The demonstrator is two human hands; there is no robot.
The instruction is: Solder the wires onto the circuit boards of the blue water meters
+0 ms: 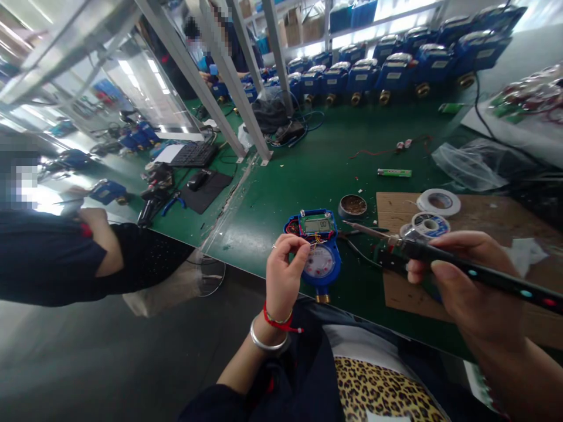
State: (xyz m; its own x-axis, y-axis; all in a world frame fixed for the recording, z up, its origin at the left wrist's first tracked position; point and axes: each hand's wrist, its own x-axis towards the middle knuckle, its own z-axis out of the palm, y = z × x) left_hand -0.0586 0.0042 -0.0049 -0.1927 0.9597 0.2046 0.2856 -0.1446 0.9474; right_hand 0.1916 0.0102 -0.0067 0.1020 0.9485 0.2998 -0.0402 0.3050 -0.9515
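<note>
Meter (319, 261) lies dial up on the tabletop (264, 217), close to the near edge, its brass end toward the wearer. Its upper housing is open, which presumably gives access to the inside.

Left to right:

- Co-worker (48, 258): seated at the far left, apart from the wearer.
- Pliers (173, 204) and mouse (200, 180): set well away from the meter, probably to leave the work area free.
- Left hand (285, 275): thumb and forefinger are pinched on thin wires (317, 239) at the open housing, likely to steady them.
- Tin (342, 211): stands just beyond the meter, with brown material inside; it probably serves for cleaning a hot tip.
- Soldering iron (416, 251): its tip points leftward toward the meter; contact is not apparent.
- Right hand (466, 287): grasps the iron's handle between thumb and fingers, behind the metal end, presumably to avoid heat.
- Solder spool (428, 224) and tape roll (455, 205): sit beyond the right hand, by the cardboard (393, 205), apparently for easy reach.
</note>
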